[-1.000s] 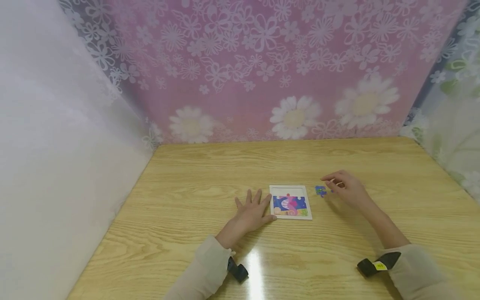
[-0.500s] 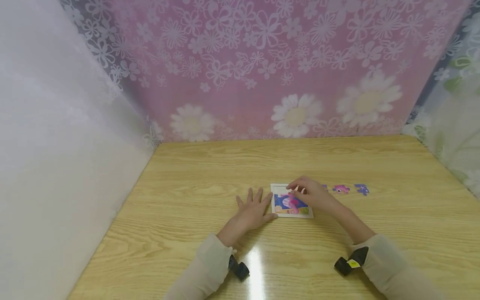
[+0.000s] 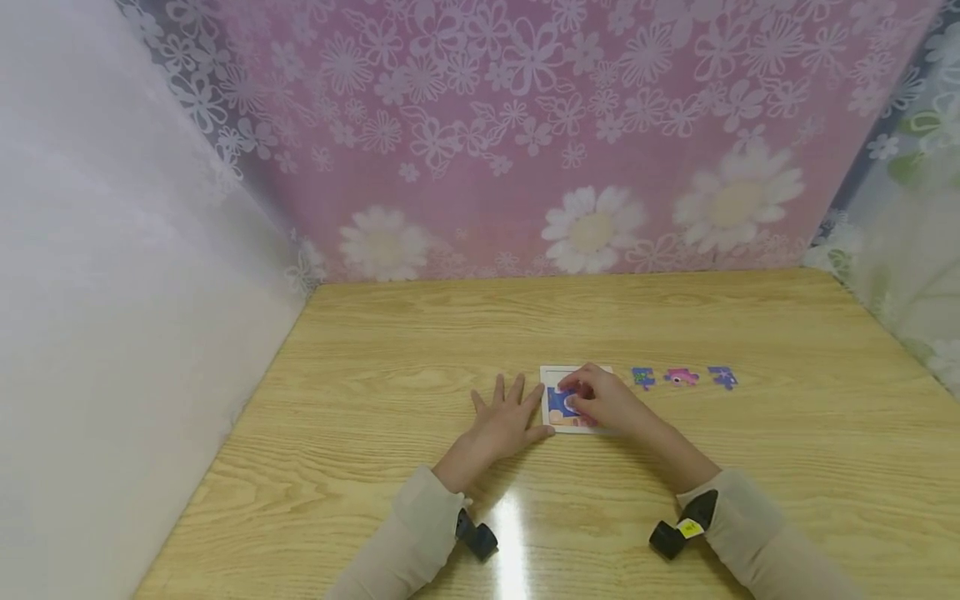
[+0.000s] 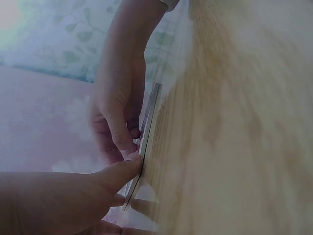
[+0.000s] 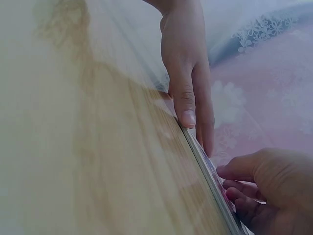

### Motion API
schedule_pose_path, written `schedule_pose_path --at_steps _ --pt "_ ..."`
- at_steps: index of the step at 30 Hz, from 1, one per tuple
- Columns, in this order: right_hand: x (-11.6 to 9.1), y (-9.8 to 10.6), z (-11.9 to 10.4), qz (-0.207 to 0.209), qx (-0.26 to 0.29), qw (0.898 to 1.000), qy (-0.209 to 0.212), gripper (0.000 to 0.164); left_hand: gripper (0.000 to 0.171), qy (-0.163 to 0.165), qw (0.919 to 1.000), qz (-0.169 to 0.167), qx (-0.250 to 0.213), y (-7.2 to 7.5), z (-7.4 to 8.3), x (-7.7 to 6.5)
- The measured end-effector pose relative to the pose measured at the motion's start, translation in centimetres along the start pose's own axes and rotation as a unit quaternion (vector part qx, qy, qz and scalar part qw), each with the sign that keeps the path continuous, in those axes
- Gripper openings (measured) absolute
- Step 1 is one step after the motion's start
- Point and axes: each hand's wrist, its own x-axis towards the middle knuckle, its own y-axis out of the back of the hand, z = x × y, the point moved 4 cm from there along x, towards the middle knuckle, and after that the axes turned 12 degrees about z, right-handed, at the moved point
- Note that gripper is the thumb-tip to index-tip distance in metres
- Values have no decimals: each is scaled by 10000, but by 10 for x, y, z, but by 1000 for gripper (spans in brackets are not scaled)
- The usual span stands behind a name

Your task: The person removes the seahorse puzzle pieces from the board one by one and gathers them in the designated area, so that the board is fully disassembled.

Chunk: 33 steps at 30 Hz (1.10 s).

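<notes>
A square jigsaw puzzle (image 3: pixel 557 404) in a white frame lies flat on the table, its top row bare. Two rows of a pink seahorse picture fill the rest, partly hidden under my right hand. My left hand (image 3: pixel 498 427) rests on the table with fingers spread, the index finger and thumb at the frame's left side. In the left wrist view, the thumb (image 4: pixel 128 164) touches the frame's edge. My right hand (image 3: pixel 607 402) bends its fingertips down onto the middle of the puzzle; whether they pinch a piece is hidden. The right wrist view shows thumb and fingers (image 5: pixel 242 188) close to its surface.
Right of the frame lie three loose puzzle pieces: a blue one with green (image 3: pixel 642 377), a pink one with an eye (image 3: pixel 682 377) and a blue one with a starfish (image 3: pixel 723 377). A flowered curtain (image 3: pixel 480 167) stands behind the wooden table (image 3: pixel 375 358).
My right hand has moved left from beside the loose pieces onto the puzzle and lowered its fingertips there. The loose pieces are uncovered. My left hand has stayed in place.
</notes>
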Motion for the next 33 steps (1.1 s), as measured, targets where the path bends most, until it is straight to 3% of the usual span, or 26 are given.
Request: schedule_pose_path --at_steps 6,12,33 --pt "-3 -2 1 86 -8 9999 -98 25 71 -18 10000 37 -63 1 1 -1" --pt "-4 -4 6 109 3 9997 -198 21 71 22 10000 -18 -85 0 1 -2" --pt "-4 -3 8 499 4 9987 43 20 70 -5 9999 77 -80 6 4 -3"
